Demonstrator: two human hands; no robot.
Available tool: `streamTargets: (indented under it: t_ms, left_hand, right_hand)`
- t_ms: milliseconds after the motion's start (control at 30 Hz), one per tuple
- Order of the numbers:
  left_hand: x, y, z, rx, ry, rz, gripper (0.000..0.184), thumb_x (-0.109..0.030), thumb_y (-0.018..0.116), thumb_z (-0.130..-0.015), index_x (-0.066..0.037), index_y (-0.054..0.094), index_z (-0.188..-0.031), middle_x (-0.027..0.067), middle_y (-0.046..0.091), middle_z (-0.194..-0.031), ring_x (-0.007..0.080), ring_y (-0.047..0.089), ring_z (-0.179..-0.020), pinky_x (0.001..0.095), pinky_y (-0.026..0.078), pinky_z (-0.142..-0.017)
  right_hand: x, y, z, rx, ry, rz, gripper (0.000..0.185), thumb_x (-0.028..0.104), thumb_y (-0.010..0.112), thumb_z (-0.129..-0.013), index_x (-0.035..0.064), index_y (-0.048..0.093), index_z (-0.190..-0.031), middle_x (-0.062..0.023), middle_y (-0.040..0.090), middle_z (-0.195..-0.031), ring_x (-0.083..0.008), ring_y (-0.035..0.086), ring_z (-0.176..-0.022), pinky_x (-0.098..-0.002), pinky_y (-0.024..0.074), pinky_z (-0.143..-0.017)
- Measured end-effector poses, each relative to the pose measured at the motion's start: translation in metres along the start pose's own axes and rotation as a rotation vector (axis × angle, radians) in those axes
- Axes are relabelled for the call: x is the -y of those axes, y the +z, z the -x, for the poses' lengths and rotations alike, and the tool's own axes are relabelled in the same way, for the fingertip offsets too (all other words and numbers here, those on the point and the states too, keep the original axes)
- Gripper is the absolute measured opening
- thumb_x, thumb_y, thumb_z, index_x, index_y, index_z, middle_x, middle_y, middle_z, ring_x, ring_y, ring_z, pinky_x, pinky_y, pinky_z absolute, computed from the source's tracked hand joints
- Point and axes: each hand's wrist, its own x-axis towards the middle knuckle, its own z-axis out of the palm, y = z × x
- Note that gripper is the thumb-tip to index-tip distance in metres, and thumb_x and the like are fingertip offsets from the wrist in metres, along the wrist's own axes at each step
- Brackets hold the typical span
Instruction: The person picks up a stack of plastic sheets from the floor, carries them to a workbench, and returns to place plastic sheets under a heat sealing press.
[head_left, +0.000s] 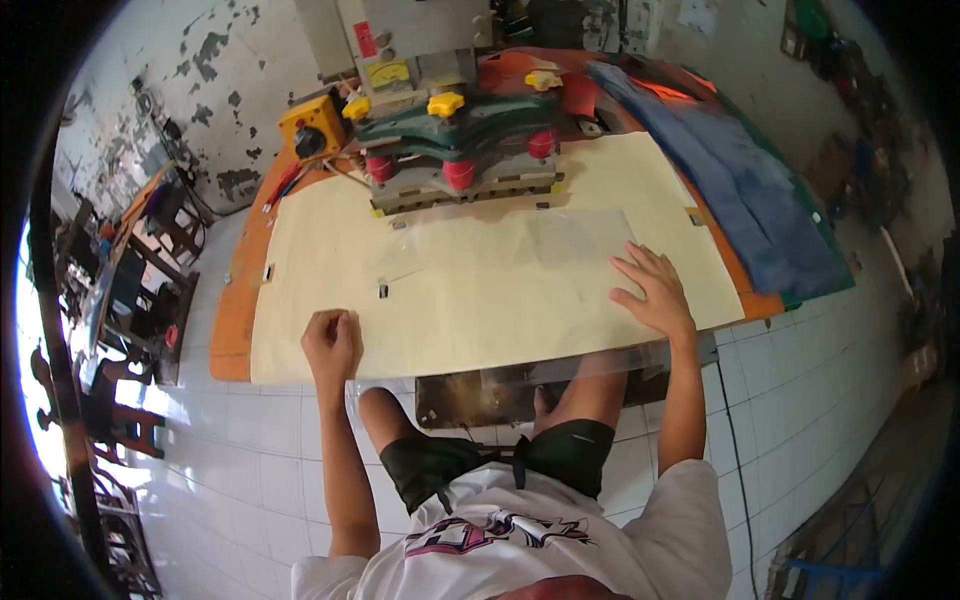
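Observation:
My left hand [330, 342] is closed at the front left edge of a table covered with a cream sheet [470, 315]; a thin clear film seems to hang near it, and what its fingers hold is too small to make out. My right hand [655, 292] has its fingers spread over the right part of the sheet, holding nothing. Just beyond its fingertips lies a transparent sheet [575, 237]. A green press with yellow knobs [455, 135] stands at the back middle, its lower plate above the cream sheet.
An orange control box [312, 128] sits left of the press. Blue folded material [730, 190] lies along the table's right side. A dark pedal board [480, 400] is under the front edge. A black cable [735, 450] runs over the tiled floor at the right.

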Motion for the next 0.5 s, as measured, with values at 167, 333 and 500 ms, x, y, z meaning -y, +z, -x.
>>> streamTargets:
  t_ms: [167,333,500]
  left_hand:
    - [-0.005,0.006,-0.003,0.007,-0.039,-0.048,0.01,-0.006,0.065,-0.088,0.003,0.069,-0.087,0.0109,0.067,-0.083,0.0158,0.062,-0.072,0.0268,0.049,-0.066]
    - [-0.009,0.005,-0.003,0.013,-0.061,-0.038,0.009,-0.005,0.065,-0.088,0.003,0.068,-0.087,0.0103,0.067,-0.084,0.0149,0.062,-0.073,0.0259,0.048,-0.066]
    - [-0.006,0.009,-0.005,0.001,-0.053,0.027,0.009,-0.004,0.064,-0.088,0.004,0.067,-0.086,0.01,0.066,-0.084,0.0158,0.061,-0.073,0.0273,0.048,-0.066]
  right_hand:
    - [-0.005,-0.007,-0.004,-0.007,-0.024,-0.015,0.062,0.059,0.066,-0.084,0.0199,0.064,-0.132,-0.0127,0.044,-0.151,-0.0338,0.037,-0.142,-0.0533,0.0218,-0.118]
    - [-0.004,-0.007,-0.005,-0.024,-0.022,-0.04,0.062,0.059,0.066,-0.084,0.02,0.064,-0.131,-0.0117,0.044,-0.152,-0.0339,0.038,-0.141,-0.0537,0.0225,-0.118]
    - [-0.009,-0.007,-0.006,-0.009,-0.052,-0.022,0.06,0.057,0.067,-0.083,0.0204,0.064,-0.131,-0.011,0.044,-0.152,-0.0339,0.038,-0.141,-0.054,0.0234,-0.117]
